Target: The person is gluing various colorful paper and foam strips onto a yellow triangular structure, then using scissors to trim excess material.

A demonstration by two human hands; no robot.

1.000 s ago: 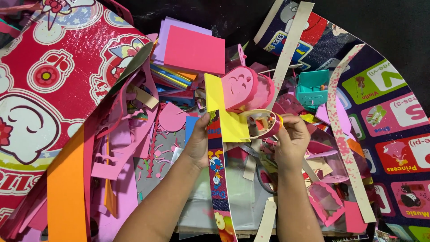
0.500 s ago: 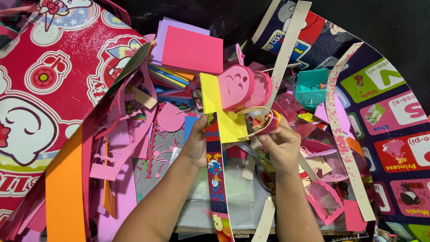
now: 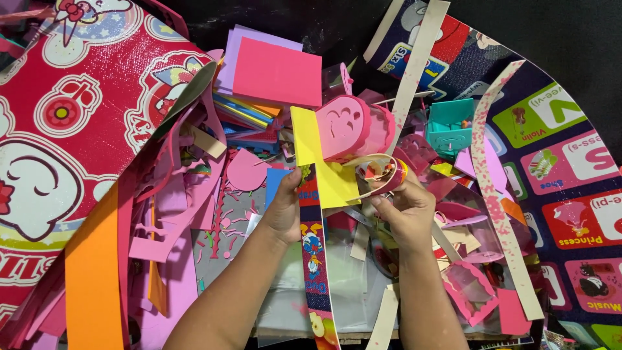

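Note:
My left hand (image 3: 285, 210) pinches a yellow foam strip (image 3: 324, 165) together with a long printed cartoon strip (image 3: 314, 259) that hangs down toward me. My right hand (image 3: 405, 207) grips a roll of clear tape (image 3: 382, 174) by its rim, right beside the yellow strip. A tape end seems to run from the roll to the strip, though I cannot tell if it sticks. Both hands hover over a heap of foam scraps at the centre.
A red cartoon-printed bag (image 3: 71, 129) fills the left. Stacked pink and purple foam sheets (image 3: 275, 71) lie behind the hands, with a pink foam shape (image 3: 343, 123) and a teal plastic box (image 3: 450, 126). An orange sheet (image 3: 94, 272) lies lower left. A colourful picture mat (image 3: 564, 162) covers the right.
Both hands have stayed over the heap. The yellow strip and the tape roll shifted slightly left, and my right hand turned the roll a little.

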